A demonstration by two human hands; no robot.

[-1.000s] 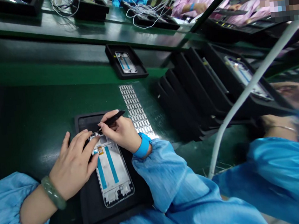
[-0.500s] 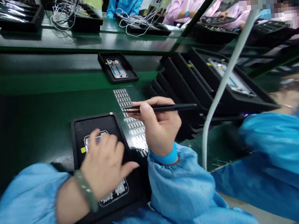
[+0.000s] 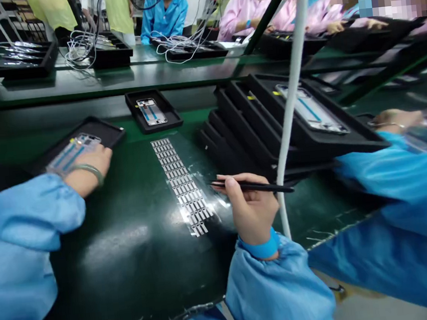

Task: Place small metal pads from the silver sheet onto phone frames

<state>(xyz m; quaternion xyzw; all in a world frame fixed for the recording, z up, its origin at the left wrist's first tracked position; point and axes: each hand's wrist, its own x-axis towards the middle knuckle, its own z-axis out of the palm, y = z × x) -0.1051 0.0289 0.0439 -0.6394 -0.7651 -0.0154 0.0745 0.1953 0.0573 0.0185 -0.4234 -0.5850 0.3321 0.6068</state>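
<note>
The left hand (image 3: 96, 163) hides part of the blurred frame (image 3: 65, 153), its own fingertips out of sight. A pole (image 3: 293, 97) covers a strip of the tray stack (image 3: 263, 132). Detail on the labels (image 3: 180, 178) is too small to tell; the right edge cuts a co-worker's sleeve (image 3: 410, 206).

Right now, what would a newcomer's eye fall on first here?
Probably the sheet of small pale pieces, bright against the green table, near the middle. Right of it, the right hand holds a slim black tool, with tilted black trays behind, crossed by a pale pole. Farther left, the left hand is at a tray holding a blurred, blue-striped frame.
</note>
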